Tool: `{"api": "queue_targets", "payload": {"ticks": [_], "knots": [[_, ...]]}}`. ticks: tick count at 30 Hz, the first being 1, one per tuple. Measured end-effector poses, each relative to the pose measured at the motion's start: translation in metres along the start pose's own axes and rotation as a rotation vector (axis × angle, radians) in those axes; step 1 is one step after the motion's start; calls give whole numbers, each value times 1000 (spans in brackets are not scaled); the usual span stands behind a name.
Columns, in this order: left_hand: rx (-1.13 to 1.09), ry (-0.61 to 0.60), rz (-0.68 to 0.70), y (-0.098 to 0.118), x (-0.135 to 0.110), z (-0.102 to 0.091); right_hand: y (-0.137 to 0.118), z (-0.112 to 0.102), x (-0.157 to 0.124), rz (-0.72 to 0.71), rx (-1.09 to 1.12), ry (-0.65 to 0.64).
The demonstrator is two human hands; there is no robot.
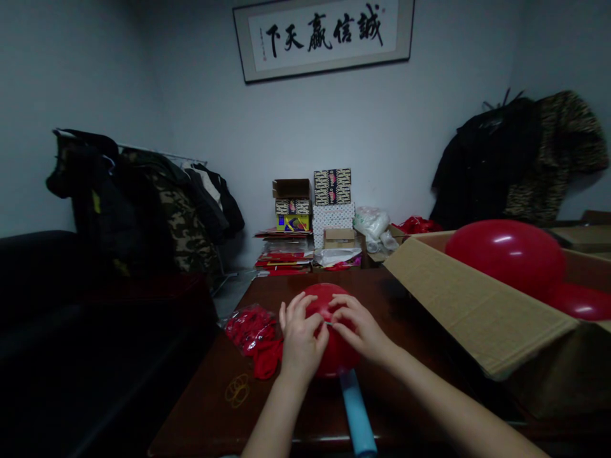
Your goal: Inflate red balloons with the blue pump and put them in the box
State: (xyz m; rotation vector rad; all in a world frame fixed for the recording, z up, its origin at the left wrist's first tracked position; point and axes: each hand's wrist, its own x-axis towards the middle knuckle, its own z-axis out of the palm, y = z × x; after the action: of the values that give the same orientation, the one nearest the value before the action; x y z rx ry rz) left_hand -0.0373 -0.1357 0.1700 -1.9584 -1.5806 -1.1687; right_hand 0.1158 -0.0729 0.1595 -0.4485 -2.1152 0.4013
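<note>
A red inflated balloon [321, 296] sits in front of me over the dark wooden table [296, 407]. My left hand [298, 340] and my right hand [356, 324] both curl their fingers on its near side, pinching at the neck between them. A light blue tube, a balloon pump [357, 413], lies under my hands and points toward me. Left of my hands lies a clear bag of red uninflated balloons [251, 327], with more loose red ones [267, 359] beside it. Several yellow rubber bands [237, 390] lie near the table's front left.
A large open cardboard box [470, 305] on the right holds two inflated red balloons [506, 254]. Stacked boxes and papers [310, 222] stand against the far wall. Coats hang on a rack [143, 203] at left and on a stand at right. A dark sofa lies far left.
</note>
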Motion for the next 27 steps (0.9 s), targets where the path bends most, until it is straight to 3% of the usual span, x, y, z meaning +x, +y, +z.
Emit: {"api": "queue_targets", "payload": {"ticks": [6,12,20,27], "knots": [[26,51,-33,-5,4,0,-15,-9,2,-34,67,-193],[-13,82,-22,-13,8,-5,3,-8,1,83,61,81],[-39,16,36,-1,8,-2,12,4,7,31,-59,114],[11,0,32,-6,3,7,39,-7,-16,69,-185,133]]}}
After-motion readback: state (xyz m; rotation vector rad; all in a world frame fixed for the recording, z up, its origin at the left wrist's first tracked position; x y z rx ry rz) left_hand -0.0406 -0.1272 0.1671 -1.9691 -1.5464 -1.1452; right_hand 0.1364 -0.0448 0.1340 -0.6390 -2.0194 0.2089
